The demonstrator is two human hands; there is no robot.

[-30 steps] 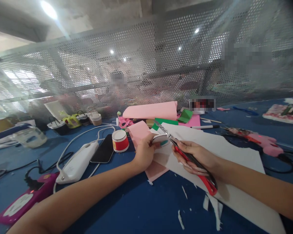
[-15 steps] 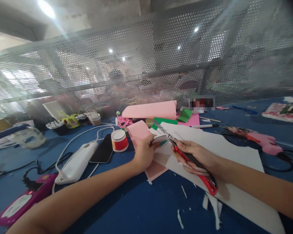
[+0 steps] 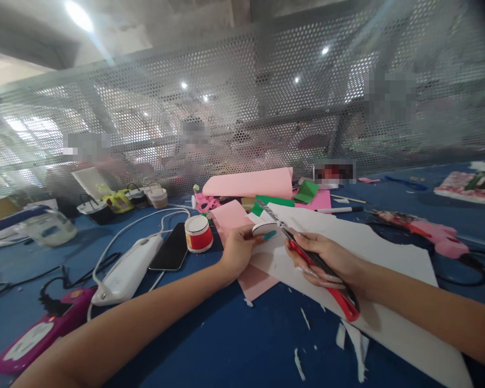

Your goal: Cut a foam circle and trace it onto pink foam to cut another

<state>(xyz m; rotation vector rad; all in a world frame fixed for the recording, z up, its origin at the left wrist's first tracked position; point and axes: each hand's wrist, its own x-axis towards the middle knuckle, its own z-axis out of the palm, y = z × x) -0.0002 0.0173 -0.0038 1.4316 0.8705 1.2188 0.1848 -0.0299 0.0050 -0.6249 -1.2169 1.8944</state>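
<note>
My left hand point(image 3: 239, 249) pinches a small rounded white piece point(image 3: 263, 229) with a dark line along its edge. My right hand point(image 3: 321, 261) is wrapped around a red and black utility knife point(image 3: 343, 296), its metal blade pointing up and left, close to the right side of the white piece. Whether the blade touches the piece I cannot tell. Both hands are above a large white sheet point(image 3: 372, 250) and a pink sheet point(image 3: 262, 283). Left of my left hand stands a red and white paper cup point(image 3: 199, 234), upside down.
A phone point(image 3: 170, 249), a white power strip point(image 3: 125, 275) and cables lie to the left. Behind are a pink roll point(image 3: 248, 183), green pieces point(image 3: 306, 192) and a marker point(image 3: 339, 209). A pink glue gun point(image 3: 436, 234) lies right; white scraps point(image 3: 299, 365) lie in front.
My left hand has turned the white piece slightly, so more of its flat face shows. The knife has hardly moved.
</note>
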